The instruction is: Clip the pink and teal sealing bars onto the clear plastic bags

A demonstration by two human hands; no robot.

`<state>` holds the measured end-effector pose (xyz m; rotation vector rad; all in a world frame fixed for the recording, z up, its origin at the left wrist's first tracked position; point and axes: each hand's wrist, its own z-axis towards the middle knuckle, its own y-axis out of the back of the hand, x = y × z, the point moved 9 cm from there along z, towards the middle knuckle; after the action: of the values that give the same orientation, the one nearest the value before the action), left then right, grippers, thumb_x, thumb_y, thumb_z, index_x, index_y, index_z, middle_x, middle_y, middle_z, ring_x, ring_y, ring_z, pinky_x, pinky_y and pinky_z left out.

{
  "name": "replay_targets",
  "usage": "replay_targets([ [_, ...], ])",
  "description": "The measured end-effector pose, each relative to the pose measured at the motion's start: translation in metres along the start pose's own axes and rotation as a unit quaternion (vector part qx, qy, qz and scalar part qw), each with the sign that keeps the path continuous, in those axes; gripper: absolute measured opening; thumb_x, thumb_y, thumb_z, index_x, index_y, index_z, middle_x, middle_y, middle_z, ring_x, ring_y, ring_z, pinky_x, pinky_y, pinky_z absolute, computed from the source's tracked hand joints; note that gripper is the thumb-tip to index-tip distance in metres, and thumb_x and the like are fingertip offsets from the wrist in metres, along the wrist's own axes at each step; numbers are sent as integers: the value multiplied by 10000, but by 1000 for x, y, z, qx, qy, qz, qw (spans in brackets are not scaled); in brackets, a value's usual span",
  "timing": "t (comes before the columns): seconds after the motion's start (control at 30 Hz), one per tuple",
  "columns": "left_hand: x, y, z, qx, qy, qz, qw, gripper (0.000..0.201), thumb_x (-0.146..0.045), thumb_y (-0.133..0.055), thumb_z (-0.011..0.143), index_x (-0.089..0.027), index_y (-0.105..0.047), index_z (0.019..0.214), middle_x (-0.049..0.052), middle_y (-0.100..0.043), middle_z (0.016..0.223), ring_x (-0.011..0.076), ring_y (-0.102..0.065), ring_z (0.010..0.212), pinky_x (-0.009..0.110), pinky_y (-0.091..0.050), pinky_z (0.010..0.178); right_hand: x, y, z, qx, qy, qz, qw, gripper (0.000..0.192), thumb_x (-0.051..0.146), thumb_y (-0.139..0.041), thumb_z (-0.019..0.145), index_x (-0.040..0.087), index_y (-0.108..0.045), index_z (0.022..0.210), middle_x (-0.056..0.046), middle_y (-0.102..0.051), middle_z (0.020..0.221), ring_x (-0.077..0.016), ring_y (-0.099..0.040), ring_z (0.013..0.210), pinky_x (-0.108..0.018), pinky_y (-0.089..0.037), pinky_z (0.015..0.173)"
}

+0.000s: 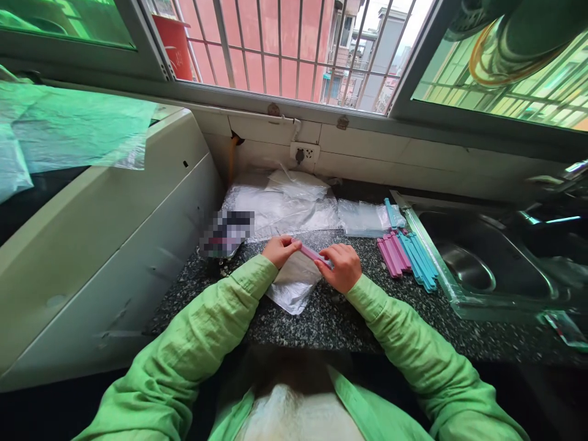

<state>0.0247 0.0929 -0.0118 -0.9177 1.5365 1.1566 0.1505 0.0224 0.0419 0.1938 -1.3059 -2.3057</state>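
Observation:
Between my two hands is a pink bag sealing clip (313,252), a slim straight bar slanting down to the right. My left hand (279,250) pinches its upper left end between thumb and fingers. At its lower right end, my right hand (342,267) is closed around it, and a bit of light blue shows by the fingertips. Just beneath the clip a whitish plastic bag (294,291) hangs or lies over the dark speckled counter (275,331); whether the clip grips its edge cannot be made out. Pink clips (394,254) and blue clips (419,260) lie in rows to the right.
Clear plastic bags (289,205) spread along the back, with a flat stack of smaller bags (362,218) beside them. A metal sink (473,263) is at the right. A pale appliance (114,245) borders the left side. A wall socket (304,153) sits below the barred window.

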Motion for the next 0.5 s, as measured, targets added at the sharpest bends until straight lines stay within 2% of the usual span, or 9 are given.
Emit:
replay_targets([
  [0.23,-3,-15,-5,31,-10,-30,999,392,-515,-586,536,-137,-486,514,-58,-347,463,61,-296,487,218,-228,486,8,-1,2,-8,8,-12,1000,254,443,-536,770,202,-615,757,-24,-590,721,-156,-458,724,-287,-266,677],
  [0.5,-1,-19,-4,40,-22,-1,999,449,-578,-569,530,-138,-482,524,-56,-332,479,64,-296,500,225,-235,504,10,-6,-1,-6,10,-18,1000,201,344,-522,778,189,-587,669,-16,-576,668,-144,-455,702,-287,-256,675],
])
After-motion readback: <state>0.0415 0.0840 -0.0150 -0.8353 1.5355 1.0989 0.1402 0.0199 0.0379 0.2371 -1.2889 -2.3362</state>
